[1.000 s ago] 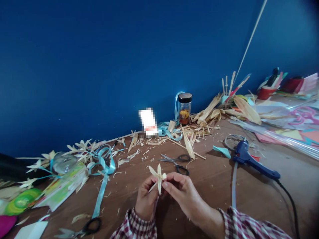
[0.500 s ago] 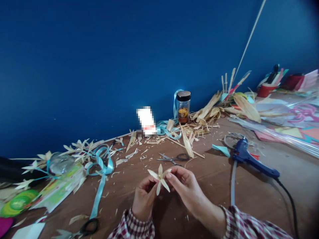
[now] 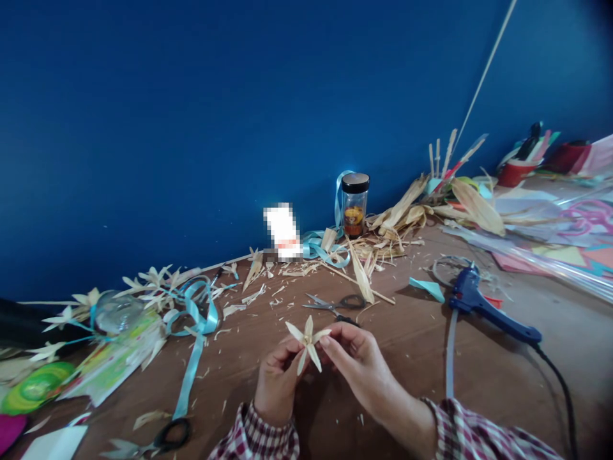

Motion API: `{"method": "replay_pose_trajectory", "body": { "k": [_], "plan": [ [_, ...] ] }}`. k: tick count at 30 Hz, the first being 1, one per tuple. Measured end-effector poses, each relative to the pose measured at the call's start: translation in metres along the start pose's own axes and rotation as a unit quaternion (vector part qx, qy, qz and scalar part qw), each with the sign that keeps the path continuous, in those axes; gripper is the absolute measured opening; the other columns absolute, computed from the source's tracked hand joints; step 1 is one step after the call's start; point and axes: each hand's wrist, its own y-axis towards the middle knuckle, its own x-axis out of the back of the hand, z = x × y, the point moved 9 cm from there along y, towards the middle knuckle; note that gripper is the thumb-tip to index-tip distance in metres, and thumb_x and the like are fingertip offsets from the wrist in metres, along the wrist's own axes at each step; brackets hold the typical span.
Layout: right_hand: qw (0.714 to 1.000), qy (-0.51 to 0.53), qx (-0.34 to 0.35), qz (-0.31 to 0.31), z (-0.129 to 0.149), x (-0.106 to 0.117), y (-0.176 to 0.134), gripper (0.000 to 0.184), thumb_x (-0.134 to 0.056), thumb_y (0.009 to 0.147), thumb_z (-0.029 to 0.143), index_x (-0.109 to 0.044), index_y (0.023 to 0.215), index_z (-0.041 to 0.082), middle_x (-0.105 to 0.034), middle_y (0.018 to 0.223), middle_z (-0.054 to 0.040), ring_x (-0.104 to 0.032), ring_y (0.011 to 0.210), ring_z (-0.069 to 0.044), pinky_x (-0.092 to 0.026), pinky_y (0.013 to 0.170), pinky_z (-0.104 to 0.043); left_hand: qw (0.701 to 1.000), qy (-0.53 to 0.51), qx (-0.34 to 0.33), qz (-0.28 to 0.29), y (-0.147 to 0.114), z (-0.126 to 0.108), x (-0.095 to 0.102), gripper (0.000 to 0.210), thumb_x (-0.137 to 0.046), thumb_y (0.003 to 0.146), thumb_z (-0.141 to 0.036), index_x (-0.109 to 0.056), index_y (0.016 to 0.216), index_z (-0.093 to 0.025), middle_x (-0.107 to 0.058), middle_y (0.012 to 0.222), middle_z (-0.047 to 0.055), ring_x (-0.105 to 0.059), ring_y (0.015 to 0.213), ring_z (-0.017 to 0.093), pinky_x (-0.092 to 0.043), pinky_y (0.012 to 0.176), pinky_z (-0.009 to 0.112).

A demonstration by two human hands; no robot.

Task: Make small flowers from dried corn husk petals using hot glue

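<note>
A pale corn-husk flower (image 3: 309,340) with narrow pointed petals is held between my two hands, its face turned up. My left hand (image 3: 279,377) grips it from below and the left; its fingertips are partly hidden behind the petals. With thumb and forefinger, my right hand (image 3: 366,364) pinches the petal on the right side. Just beyond the hands lie scissors (image 3: 330,308) with black handles. A blue glue gun (image 3: 479,303) rests on the table to the right, its cable running toward me.
Light-blue ribbon (image 3: 191,358) and a second pair of scissors (image 3: 156,441) lie at the left. More husk flowers (image 3: 153,281) stand near a glass vase (image 3: 117,313). By the blue wall are a black-lidded jar (image 3: 354,207) and dried husks (image 3: 402,211). Husk scraps litter the brown table (image 3: 230,377).
The flower has turned slightly between my fingers, its lower petals shifting a little. Both hands keep their hold in nearly the same place.
</note>
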Motion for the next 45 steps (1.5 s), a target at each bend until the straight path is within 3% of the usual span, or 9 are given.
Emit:
{"method": "replay_pose_trajectory", "body": {
  "k": [8, 13, 24, 29, 32, 36, 39, 42, 45],
  "plan": [
    [0.999, -0.002, 0.014, 0.039, 0.003, -0.008, -0.003, 0.019, -0.061, 0.077, 0.033, -0.06, 0.085, 0.016, -0.061, 0.071, -0.0001, -0.055, 0.061, -0.01, -0.044, 0.057, -0.02, 0.995, -0.052, 0.064, -0.051, -0.001, 0.009, 0.004, 0.022, -0.079, 0.053, -0.03, -0.069, 0.063, -0.013, -0.061, 0.056, 0.0, -0.051, 0.047, 0.008, -0.042, 0.045, 0.018],
    [0.998, -0.04, 0.027, 0.028, 0.006, -0.007, -0.003, 0.02, -0.063, 0.075, 0.028, -0.06, 0.09, 0.016, -0.062, 0.077, -0.0015, -0.056, 0.069, -0.012, -0.045, 0.064, -0.023, 0.989, -0.077, 0.07, -0.103, -0.002, 0.01, 0.012, 0.025, -0.079, 0.054, -0.028, -0.071, 0.073, -0.014, -0.065, 0.058, 0.0, -0.054, 0.047, 0.007, -0.046, 0.046, 0.018],
    [0.995, -0.07, 0.059, 0.039, 0.005, -0.008, -0.003, 0.012, -0.059, 0.078, 0.028, -0.057, 0.084, 0.018, -0.06, 0.078, -0.0007, -0.055, 0.069, -0.012, -0.045, 0.064, -0.024, 0.993, -0.084, 0.064, -0.055, -0.003, 0.01, 0.003, 0.023, -0.079, 0.054, -0.028, -0.071, 0.072, -0.015, -0.064, 0.056, 0.0, -0.052, 0.046, 0.008, -0.045, 0.048, 0.02],
    [0.999, -0.011, -0.031, 0.038, -0.011, -0.006, 0.0, 0.028, -0.053, 0.08, 0.045, -0.054, 0.079, 0.017, -0.055, 0.066, 0.0021, -0.052, 0.054, -0.008, -0.039, 0.046, -0.017, 0.996, 0.061, -0.044, -0.051, -0.004, -0.017, 0.003, 0.015, -0.075, 0.06, -0.028, -0.069, 0.062, -0.014, -0.063, 0.063, 0.002, -0.056, 0.057, 0.013, -0.046, 0.054, 0.022],
    [0.995, 0.007, -0.083, 0.064, -0.016, -0.006, 0.0, 0.042, -0.043, 0.082, 0.055, -0.054, 0.075, 0.015, -0.055, 0.063, 0.0011, -0.051, 0.049, -0.008, -0.037, 0.043, -0.017, 0.97, 0.18, -0.145, -0.08, -0.008, -0.042, 0.005, 0.007, -0.071, 0.063, -0.023, -0.07, 0.063, -0.016, -0.065, 0.071, 0.005, -0.059, 0.067, 0.017, -0.047, 0.062, 0.024],
    [0.992, -0.036, -0.063, 0.103, -0.009, -0.007, -0.002, 0.042, -0.046, 0.081, 0.055, -0.055, 0.078, 0.014, -0.058, 0.068, -0.0008, -0.051, 0.053, -0.007, -0.038, 0.045, -0.017, 0.945, 0.24, -0.196, -0.102, -0.012, -0.059, 0.001, 0.005, -0.07, 0.062, -0.02, -0.073, 0.066, -0.019, -0.069, 0.073, 0.006, -0.062, 0.07, 0.02, -0.048, 0.065, 0.026],
    [0.99, -0.032, -0.023, 0.134, -0.001, -0.014, -0.006, 0.035, -0.064, 0.072, 0.046, -0.055, 0.089, 0.016, -0.059, 0.078, -0.0008, -0.054, 0.066, -0.01, -0.043, 0.057, -0.019, 0.956, 0.216, -0.16, -0.115, -0.011, -0.056, 0.002, 0.005, -0.072, 0.059, -0.022, -0.073, 0.063, -0.02, -0.07, 0.067, 0.006, -0.063, 0.064, 0.02, -0.048, 0.06, 0.025],
    [0.987, -0.013, -0.009, 0.157, 0.002, -0.021, -0.009, 0.05, -0.078, 0.058, 0.034, -0.053, 0.099, 0.019, -0.058, 0.089, -0.0015, -0.055, 0.077, -0.013, -0.045, 0.069, -0.023, 0.974, 0.177, -0.092, -0.107, -0.007, -0.04, 0.008, 0.01, -0.074, 0.056, -0.025, -0.071, 0.062, -0.018, -0.069, 0.059, 0.004, -0.061, 0.054, 0.017, -0.047, 0.052, 0.023],
    [0.988, -0.014, -0.005, 0.155, 0.003, -0.022, -0.01, 0.06, -0.082, 0.051, 0.027, -0.051, 0.103, 0.021, -0.057, 0.092, -0.0015, -0.054, 0.08, -0.013, -0.044, 0.07, -0.023, 0.987, 0.13, -0.036, -0.089, -0.002, -0.023, 0.013, 0.014, -0.075, 0.056, -0.027, -0.068, 0.061, -0.016, -0.063, 0.049, 0.0, -0.054, 0.045, 0.012, -0.045, 0.046, 0.02]
  ]
}}
